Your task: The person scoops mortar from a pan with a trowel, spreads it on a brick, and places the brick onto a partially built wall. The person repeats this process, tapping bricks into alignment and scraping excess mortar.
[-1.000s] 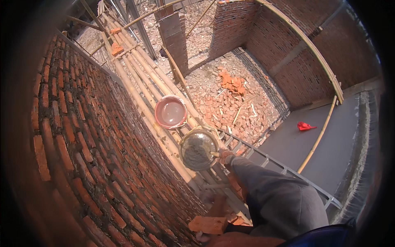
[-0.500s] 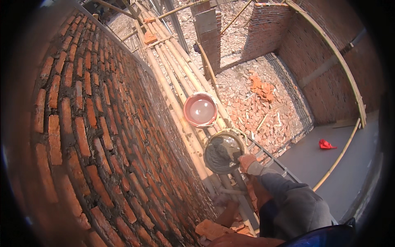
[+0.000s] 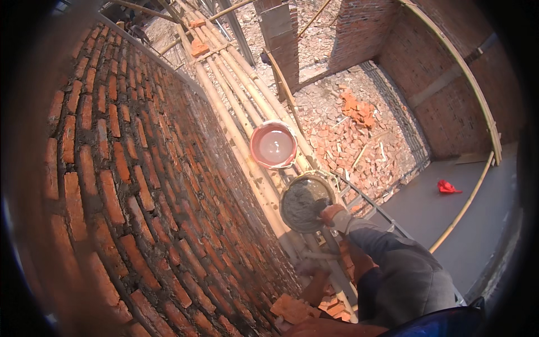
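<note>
My right hand [image 3: 332, 217], in a grey sleeve, reaches over the near right rim of a round bucket [image 3: 287, 225] of wet grey mortar [image 3: 303, 201]. Its fingers are closed on a trowel, mostly hidden by the hand and the mortar; only a dark part shows. Low in the picture, beside the wall, my left hand [image 3: 303, 327] grips an orange-red brick [image 3: 292, 308]; most of its fingers are hidden. Just beyond the mortar stands a reddish bucket [image 3: 256, 155] holding cloudy liquid.
A brick wall [image 3: 135, 196] rises close on the left. Bamboo poles [image 3: 227, 73] form the narrow walkway under the buckets. More bricks [image 3: 335, 308] lie near my legs, and others [image 3: 200, 48] farther along. Rubble [image 3: 370, 135] covers the lower ground at right, beside a grey slab [image 3: 418, 216].
My right hand has moved slightly up and left, farther over the mortar bucket. The mortar's surface looks stirred and smoother. My left hand still has the brick; the view has shifted a little.
</note>
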{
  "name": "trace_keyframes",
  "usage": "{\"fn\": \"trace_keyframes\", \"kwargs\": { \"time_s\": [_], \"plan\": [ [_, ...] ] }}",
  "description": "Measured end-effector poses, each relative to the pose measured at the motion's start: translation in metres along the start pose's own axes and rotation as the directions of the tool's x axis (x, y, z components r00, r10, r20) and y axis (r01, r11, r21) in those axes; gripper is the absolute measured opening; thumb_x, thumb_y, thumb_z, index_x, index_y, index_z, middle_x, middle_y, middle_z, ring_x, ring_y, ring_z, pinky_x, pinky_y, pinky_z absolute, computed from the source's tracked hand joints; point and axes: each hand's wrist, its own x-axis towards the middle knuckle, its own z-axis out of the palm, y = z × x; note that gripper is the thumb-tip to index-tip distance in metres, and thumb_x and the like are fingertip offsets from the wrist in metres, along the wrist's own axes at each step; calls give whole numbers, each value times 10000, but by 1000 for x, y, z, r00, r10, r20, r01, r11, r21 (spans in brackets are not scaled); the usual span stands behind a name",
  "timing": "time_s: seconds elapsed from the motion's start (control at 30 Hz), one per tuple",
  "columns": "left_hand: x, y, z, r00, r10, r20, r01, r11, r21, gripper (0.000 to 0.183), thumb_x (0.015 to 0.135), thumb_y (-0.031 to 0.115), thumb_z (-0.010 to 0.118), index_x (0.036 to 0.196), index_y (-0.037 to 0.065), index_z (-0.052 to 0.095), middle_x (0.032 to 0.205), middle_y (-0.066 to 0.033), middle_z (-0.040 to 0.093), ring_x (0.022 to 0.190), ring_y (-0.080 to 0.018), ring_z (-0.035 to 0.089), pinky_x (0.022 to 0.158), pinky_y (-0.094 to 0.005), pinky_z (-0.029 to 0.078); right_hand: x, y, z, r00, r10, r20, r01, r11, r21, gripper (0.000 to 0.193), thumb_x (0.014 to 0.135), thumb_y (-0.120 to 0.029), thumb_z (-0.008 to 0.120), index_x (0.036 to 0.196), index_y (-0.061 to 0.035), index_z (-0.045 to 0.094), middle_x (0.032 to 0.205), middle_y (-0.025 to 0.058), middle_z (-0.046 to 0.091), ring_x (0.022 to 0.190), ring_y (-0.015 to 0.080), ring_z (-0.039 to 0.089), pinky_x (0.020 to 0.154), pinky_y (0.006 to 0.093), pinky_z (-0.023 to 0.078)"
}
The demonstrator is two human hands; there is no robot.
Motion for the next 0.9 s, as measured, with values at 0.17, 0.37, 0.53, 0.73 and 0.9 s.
{"fn": "trace_keyframes", "kwargs": {
  "time_s": [0.17,0.37,0.53,0.73,0.9],
  "plan": [
    [-12,-3,-17,1000,-1,-31,1,1000,-11,810,775,497,653,1428,46,489,1285,-222,594,1174,-419,610,1014,-586,493,-63,23,-26,956,271,-113,-279,958,-62,296,913,-184,589,1113,-3,712,1004,195,753,927,355,751,759,456,596],
    [-16,-6,-26,998,-2,-63,2,1000,-6,807,777,508,647,1421,46,495,1271,-223,599,1163,-418,614,1006,-585,497,27,33,32,933,278,-231,-297,953,-54,362,890,-245,665,1171,-18,691,1071,193,730,1019,342,722,857,467,575],
    [-8,-8,-15,998,-25,-60,26,1000,11,804,779,517,641,1415,45,500,1259,-223,604,1153,-417,618,999,-584,500,43,38,76,943,333,-27,-319,921,225,447,813,-331,764,1157,-55,694,1100,175,724,1113,347,683,931,475,543],
    [1,-12,-8,998,-27,-54,27,1000,8,802,781,528,635,1408,45,505,1245,-224,610,1141,-416,622,991,-583,504,30,29,108,930,362,-59,-326,889,321,474,830,-405,742,1088,-19,645,1060,211,708,1098,378,668,964,491,522],
    [1,-12,-4,999,-28,-39,28,1000,10,800,783,537,630,1402,45,510,1234,-224,615,1132,-416,626,984,-582,507,27,34,121,911,409,-61,-342,829,442,431,817,-394,774,1097,-85,665,1072,185,699,1069,381,656,937,488,516]
  ]
}}
